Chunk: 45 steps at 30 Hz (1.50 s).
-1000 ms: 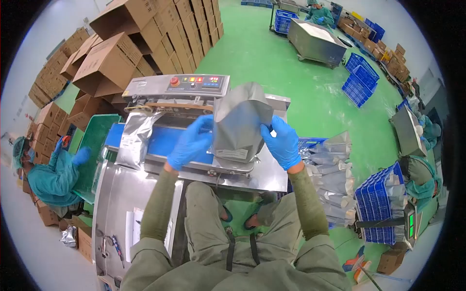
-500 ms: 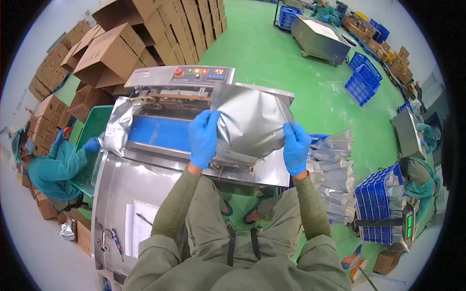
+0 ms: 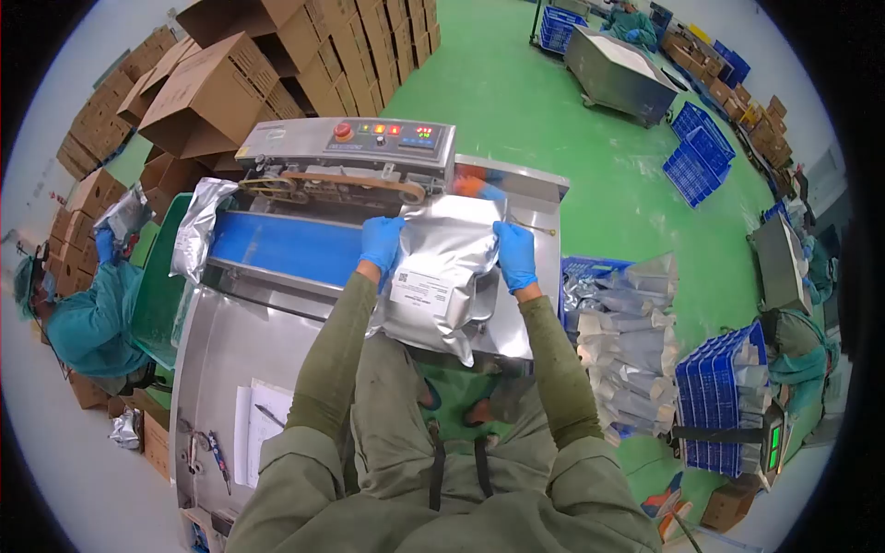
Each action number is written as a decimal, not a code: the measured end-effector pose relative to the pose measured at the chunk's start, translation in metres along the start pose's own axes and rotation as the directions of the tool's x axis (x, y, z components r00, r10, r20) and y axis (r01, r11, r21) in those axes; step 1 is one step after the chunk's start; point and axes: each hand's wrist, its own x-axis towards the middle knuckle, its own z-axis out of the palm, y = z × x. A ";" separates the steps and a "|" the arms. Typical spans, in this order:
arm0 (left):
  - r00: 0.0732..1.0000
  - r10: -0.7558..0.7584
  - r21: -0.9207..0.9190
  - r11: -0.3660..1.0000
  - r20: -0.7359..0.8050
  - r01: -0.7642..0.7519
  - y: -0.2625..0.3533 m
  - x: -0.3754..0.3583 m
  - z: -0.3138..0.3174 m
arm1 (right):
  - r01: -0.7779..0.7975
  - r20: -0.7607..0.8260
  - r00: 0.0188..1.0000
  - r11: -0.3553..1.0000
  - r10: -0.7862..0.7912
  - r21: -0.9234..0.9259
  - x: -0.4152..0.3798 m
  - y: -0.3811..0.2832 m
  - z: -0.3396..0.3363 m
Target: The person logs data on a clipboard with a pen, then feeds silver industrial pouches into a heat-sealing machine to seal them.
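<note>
Sealing machine (image 3: 350, 161): steel body with a control panel on top and a blue belt (image 3: 286, 247) running below the sealing band; another foil pouch (image 3: 195, 230) sits at the belt's far left end.
Silver pouch (image 3: 442, 276): lies flat at the belt's right end, label up, its lower part hanging over the worktop (image 3: 240, 350) edge; keeping the top edge straight and level with the band looks best.
Left hand (image 3: 381, 241): gloved grip closed on the pouch's upper left corner.
Right hand (image 3: 514, 253): gloved grip pinching the upper right corner; even tension should keep wrinkles out.
</note>
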 end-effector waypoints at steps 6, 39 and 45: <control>0.932 0.188 0.683 0.637 0.311 -0.356 -0.013 0.029 -0.059 | 0.697 0.073 0.658 0.569 -0.749 -0.437 0.028 0.069 0.058; 0.871 0.226 -0.219 0.965 0.436 -0.141 0.134 -0.119 0.017 | 0.897 0.669 0.426 0.188 -0.609 -0.400 -0.118 -0.311 0.006; 0.841 0.157 -0.150 0.984 0.518 -0.092 0.113 -0.115 -0.009 | 0.447 0.189 0.894 0.781 -0.406 -0.437 -0.100 -0.181 -0.042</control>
